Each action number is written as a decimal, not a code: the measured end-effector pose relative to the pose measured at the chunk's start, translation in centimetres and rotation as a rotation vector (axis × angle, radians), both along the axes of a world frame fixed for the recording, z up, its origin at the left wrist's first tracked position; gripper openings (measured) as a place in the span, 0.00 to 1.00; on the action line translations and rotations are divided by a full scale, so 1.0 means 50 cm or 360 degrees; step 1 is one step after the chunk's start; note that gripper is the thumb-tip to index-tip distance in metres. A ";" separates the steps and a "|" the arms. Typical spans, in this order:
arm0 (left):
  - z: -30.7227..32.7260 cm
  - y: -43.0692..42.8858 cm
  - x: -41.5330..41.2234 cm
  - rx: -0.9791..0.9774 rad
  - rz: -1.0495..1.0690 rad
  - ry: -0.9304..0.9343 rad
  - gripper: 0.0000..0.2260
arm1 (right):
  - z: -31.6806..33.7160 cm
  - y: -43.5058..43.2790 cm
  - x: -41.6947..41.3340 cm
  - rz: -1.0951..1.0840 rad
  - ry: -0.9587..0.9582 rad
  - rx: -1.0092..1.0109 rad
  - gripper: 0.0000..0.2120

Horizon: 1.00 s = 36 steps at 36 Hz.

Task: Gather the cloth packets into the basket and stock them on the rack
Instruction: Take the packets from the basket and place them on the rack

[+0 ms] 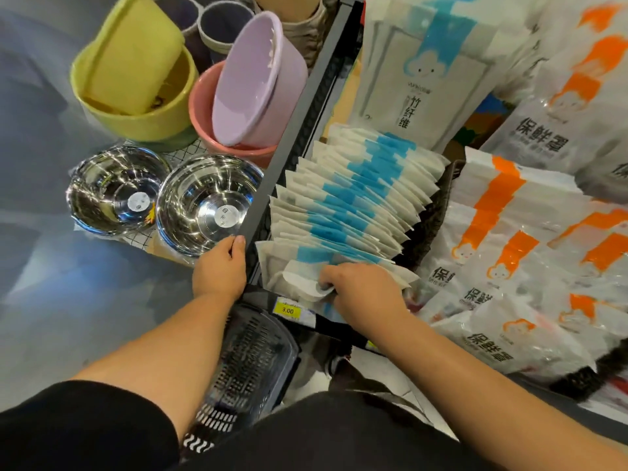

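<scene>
1. I see a grey, glossy floor (51, 266) filling the left side of the head view; the rack (307, 107) runs up the middle and right.
2. Packets (353, 205): white with a blue band, stood on edge in one long, fanned row on the rack shelf, just right of its grey bar (272, 161). Larger blue-band packs (424, 73) stand behind the row.
3. Right hand (360, 288): at the near end of the row, fingers curled into the front packets and pinching them; one white flap is bent under the fingers.
4. Left hand (219, 270): on the near end of the bar, fingers curled round it, thumb on top.
5. Basket (251, 362): dark, slotted plastic, low beneath the shelf front, between both forearms. I cannot tell what it holds.
6. A yellow price tag (288, 311) reading 3.00 sits on the shelf front, below the right hand.
7. Right of the row: bags (509, 232) with orange marks, piled and overlapping.
8. Left of the bar: two steel bowls (207, 205) side by side on a wire mesh (190, 149); beyond them, nested tubs (136, 79) in yellow, pink and lilac.
</scene>
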<state>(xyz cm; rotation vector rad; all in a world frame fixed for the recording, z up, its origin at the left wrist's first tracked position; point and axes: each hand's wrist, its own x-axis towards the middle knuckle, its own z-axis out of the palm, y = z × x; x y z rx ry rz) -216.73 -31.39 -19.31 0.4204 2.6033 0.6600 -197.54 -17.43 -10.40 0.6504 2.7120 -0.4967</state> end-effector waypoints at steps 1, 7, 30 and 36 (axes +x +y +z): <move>0.003 -0.001 0.001 -0.0011 0.0023 0.0001 0.18 | 0.004 0.006 -0.004 0.0027 -0.0012 -0.0037 0.12; 0.000 0.001 -0.002 -0.0054 0.0062 -0.0004 0.19 | 0.010 0.028 0.002 0.0080 0.0610 0.0301 0.13; 0.082 0.215 -0.154 0.0240 -0.0374 -0.0277 0.19 | 0.090 0.134 -0.071 -0.0136 0.0053 0.0211 0.40; 0.102 0.410 -0.231 0.0294 -0.0516 -0.0328 0.19 | 0.136 0.305 -0.127 -0.0290 0.0174 0.0439 0.32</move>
